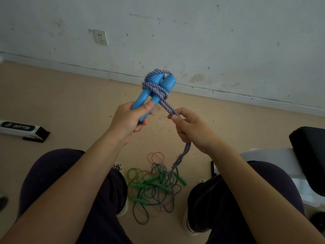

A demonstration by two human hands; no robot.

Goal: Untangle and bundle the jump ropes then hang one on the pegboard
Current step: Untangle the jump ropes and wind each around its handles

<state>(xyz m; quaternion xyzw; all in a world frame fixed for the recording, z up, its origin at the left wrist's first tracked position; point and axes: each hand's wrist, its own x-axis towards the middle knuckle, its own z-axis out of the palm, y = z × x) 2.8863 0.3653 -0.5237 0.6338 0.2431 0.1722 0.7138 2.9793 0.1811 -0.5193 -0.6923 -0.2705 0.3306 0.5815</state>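
My left hand [131, 118] grips two blue jump-rope handles [154, 88] held together, pointing up and away. A purple-and-white braided rope [158, 90] is wound a few turns around the handles. My right hand [190, 127] grips the same rope just below the wraps, pulling it taut; the rest hangs down from my fist toward the floor. On the floor between my feet lies a tangled pile of thin jump ropes [154, 187] with green handles, in green, orange and dark cords. No pegboard is in view.
I sit with both knees [58, 173] apart above a tan floor. A white wall with a socket [100, 37] is ahead. A black-and-white box [22, 129] lies at left. A white chair with a black cushion [309, 152] stands at right.
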